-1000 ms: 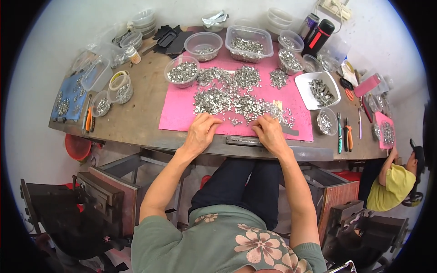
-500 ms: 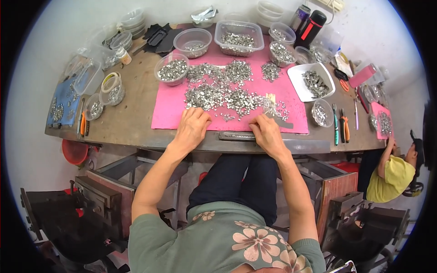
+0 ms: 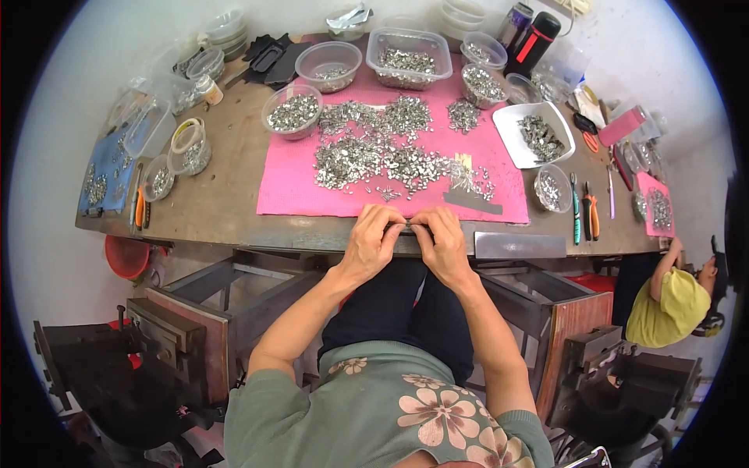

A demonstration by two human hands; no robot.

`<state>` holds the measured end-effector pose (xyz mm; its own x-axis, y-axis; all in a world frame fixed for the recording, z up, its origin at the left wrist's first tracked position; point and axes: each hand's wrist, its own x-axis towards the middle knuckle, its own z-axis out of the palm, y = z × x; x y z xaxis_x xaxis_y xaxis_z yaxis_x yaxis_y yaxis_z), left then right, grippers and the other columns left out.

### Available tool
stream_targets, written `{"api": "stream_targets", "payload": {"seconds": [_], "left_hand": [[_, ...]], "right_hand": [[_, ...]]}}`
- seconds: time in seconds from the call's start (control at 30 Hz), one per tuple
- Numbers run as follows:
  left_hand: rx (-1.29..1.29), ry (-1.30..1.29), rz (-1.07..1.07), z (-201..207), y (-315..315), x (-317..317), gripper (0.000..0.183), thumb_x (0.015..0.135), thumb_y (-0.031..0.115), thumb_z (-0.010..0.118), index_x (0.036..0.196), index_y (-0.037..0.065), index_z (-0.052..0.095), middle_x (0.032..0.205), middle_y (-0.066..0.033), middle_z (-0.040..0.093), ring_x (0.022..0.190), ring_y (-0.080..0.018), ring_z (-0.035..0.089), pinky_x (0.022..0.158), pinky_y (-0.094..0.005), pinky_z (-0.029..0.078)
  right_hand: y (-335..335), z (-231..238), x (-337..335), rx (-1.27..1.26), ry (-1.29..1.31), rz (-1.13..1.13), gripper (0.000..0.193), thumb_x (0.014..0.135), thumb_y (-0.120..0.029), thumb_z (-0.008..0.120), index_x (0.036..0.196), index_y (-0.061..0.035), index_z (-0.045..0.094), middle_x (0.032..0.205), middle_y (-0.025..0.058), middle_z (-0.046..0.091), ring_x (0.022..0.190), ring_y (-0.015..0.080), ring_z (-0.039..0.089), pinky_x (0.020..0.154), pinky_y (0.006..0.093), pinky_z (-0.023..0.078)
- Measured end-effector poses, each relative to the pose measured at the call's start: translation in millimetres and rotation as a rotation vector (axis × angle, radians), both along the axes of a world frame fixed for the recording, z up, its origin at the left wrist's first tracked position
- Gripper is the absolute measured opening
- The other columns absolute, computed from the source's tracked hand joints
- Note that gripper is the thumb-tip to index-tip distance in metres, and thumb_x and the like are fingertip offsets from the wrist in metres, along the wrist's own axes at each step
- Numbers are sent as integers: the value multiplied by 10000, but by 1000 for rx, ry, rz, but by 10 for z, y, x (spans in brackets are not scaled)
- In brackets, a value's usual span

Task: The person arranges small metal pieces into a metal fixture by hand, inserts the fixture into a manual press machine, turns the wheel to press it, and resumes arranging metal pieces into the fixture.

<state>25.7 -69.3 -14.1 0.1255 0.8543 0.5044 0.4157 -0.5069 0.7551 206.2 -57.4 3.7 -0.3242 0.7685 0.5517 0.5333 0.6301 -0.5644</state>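
Note:
At the table's near edge my left hand [image 3: 373, 240] and my right hand [image 3: 442, 243] meet, thumbs and forefingers pinched together. Whatever lies between the fingertips is too small to make out. Just beyond them spreads a pink mat [image 3: 285, 183] with heaps of small silvery metal pieces [image 3: 347, 162]. On the mat's right part, beside some thin loose metal pieces [image 3: 466, 178], lies a flat grey strip [image 3: 473, 203]. A flat metal plate [image 3: 521, 245] rests along the table edge, right of my right hand.
Clear plastic tubs of metal pieces [image 3: 292, 113] line the mat's far side. To the right stand a white tray [image 3: 507, 129], a small cup [image 3: 552, 189], a green pen [image 3: 576, 210] and orange-handled pliers [image 3: 594, 218]. A co-worker in a yellow top [image 3: 667, 308] sits far right.
Both hands have come together at the table edge, the left moving right and the right slightly left. Earlier they were apart, with a dark slotted metal bar visible between them; my hands now largely cover that spot.

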Motion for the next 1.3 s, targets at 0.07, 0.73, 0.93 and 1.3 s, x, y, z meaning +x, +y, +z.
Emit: {"api": "stream_targets", "payload": {"seconds": [0.07, 0.73, 0.93, 1.3], "left_hand": [[17, -19, 3, -14, -2, 31, 131, 874, -24, 681, 995, 4, 640, 994, -135, 668, 934, -333, 609, 818, -403, 495], [317, 227, 108, 11, -51, 10, 153, 821, 29, 749, 963, 36, 693, 1007, -103, 689, 970, -312, 638, 874, -434, 512], [194, 213, 89, 44, -33, 70, 161, 813, 24, 758, 937, 21, 655, 957, -137, 694, 934, -332, 650, 912, -473, 501], [138, 131, -29, 20, 26, -1, 113, 870, 40, 721, 954, 29, 647, 919, -127, 676, 883, -341, 651, 948, -478, 511]], "right_hand": [[-3, -25, -3, 15, -4, -7, 153, 839, 24, 702, 966, -31, 637, 931, 108, 642, 867, 313, 598, 770, 411, 432], [14, 89, 75, 82, -95, 71, 140, 845, -20, 727, 982, -22, 699, 968, 80, 684, 905, 270, 633, 823, 395, 445], [437, 60, -81, -22, -108, -37, 80, 873, -82, 715, 947, -51, 712, 856, 86, 634, 846, 287, 613, 776, 413, 427], [552, 51, 14, -225, -80, -81, 96, 838, -127, 713, 823, -35, 691, 775, 102, 663, 772, 314, 649, 739, 465, 452]]}}
